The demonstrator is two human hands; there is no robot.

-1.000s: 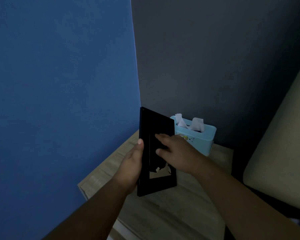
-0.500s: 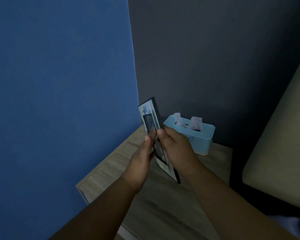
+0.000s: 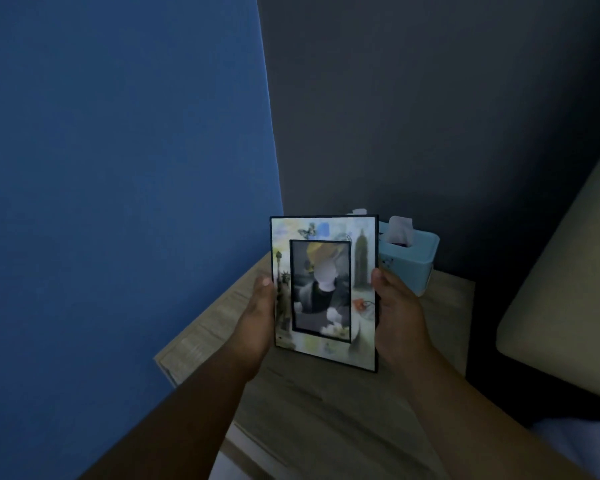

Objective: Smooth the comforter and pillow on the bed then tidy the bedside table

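A picture frame [image 3: 362, 258] with a pale printed border and a dark inner edge faces me, held upright above the wooden bedside table [image 3: 326, 420]. My left hand [image 3: 257, 320] grips its left edge and my right hand [image 3: 397, 317] grips its right edge. Behind the frame, at the back of the table, stands a light blue tissue box [image 3: 418, 258] with a white tissue sticking up; the frame hides its left part.
A blue wall [image 3: 118, 202] runs close along the table's left side and a dark grey wall [image 3: 430, 116] stands behind it. A beige padded headboard [image 3: 568, 289] rises at the right, with a dark gap between it and the table.
The frame has been turned from its black back, through edge-on, to its printed front facing me. My hands have shifted to its left and right edges.
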